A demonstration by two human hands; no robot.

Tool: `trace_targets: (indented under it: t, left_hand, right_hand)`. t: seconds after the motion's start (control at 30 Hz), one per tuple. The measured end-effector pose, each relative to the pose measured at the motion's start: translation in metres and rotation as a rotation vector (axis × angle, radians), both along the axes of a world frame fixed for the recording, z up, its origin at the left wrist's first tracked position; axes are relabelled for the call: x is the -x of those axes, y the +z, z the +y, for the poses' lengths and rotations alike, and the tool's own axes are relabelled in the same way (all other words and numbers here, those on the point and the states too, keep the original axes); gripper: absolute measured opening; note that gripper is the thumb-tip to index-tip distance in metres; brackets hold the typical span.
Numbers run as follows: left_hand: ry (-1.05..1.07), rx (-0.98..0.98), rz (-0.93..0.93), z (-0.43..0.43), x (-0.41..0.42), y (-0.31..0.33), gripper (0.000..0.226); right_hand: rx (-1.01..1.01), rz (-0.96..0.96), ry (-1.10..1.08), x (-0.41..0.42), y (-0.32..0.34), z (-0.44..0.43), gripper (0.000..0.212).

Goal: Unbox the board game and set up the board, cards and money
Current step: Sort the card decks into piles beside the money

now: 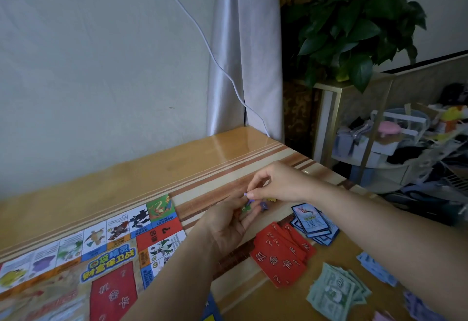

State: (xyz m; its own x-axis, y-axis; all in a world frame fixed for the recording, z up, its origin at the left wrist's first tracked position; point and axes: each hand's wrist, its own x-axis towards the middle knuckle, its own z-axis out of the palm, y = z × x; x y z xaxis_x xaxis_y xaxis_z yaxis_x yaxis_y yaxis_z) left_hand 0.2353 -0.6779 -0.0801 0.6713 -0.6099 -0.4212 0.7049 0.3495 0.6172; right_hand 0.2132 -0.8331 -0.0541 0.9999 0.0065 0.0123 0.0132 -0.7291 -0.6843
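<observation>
The game board [76, 257] lies unfolded on the left of the wooden table [177, 158]. My left hand [225, 224] holds a small green piece [246, 207] just past the board's far right corner. My right hand [276, 181] pinches a tiny purple piece [246, 194] directly above it. A small dark blue token [264, 205] and a yellow piece [271, 199] lie under the hands. Red cards [278, 254] are fanned to the right of the board, with blue-backed cards [314, 222] beyond them. Green paper money [336, 290] and bluish notes [377, 267] lie at the near right.
A wall and a grey curtain [238, 54] stand behind the table, with a white cable [212, 54] hanging down. A potted plant [354, 21] and a cluttered rack [405, 138] are off the table's right edge.
</observation>
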Motion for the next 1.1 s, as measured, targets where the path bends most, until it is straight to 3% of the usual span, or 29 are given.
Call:
trace_targets:
  t: [0.17, 0.37, 0.53, 0.63, 0.73, 0.83, 1.1]
  left_hand:
    - [-0.039, 0.055, 0.039, 0.007, 0.0, 0.002, 0.024]
    - [0.023, 0.083, 0.063, 0.02, -0.005, -0.004, 0.034]
    - [0.034, 0.031, 0.05, 0.027, -0.006, -0.009, 0.036]
    - [0.018, 0.027, 0.038, 0.028, -0.005, -0.009, 0.034]
    - [-0.011, 0.061, 0.026, 0.028, -0.005, -0.007, 0.033]
    - [-0.057, 0.094, -0.013, 0.03, -0.001, -0.002, 0.028]
    - [-0.035, 0.098, 0.008, 0.038, 0.003, 0.0, 0.028]
  right_hand:
    - [0.008, 0.084, 0.013, -0.004, -0.002, 0.004, 0.004]
    - [-0.25, 0.087, -0.203, -0.007, -0.004, -0.007, 0.004]
    - [0.064, 0.124, -0.165, -0.01, -0.027, -0.004, 0.004]
    - [0.129, -0.057, -0.23, -0.011, -0.026, 0.002, 0.002]
    - [-0.036, -0.038, -0.042, -0.002, -0.004, 0.013, 0.016]
    - [0.056, 0.029, 0.136, 0.005, 0.005, 0.027, 0.023]
    - [0.017, 0.012, 0.113, 0.004, 0.002, 0.041, 0.016]
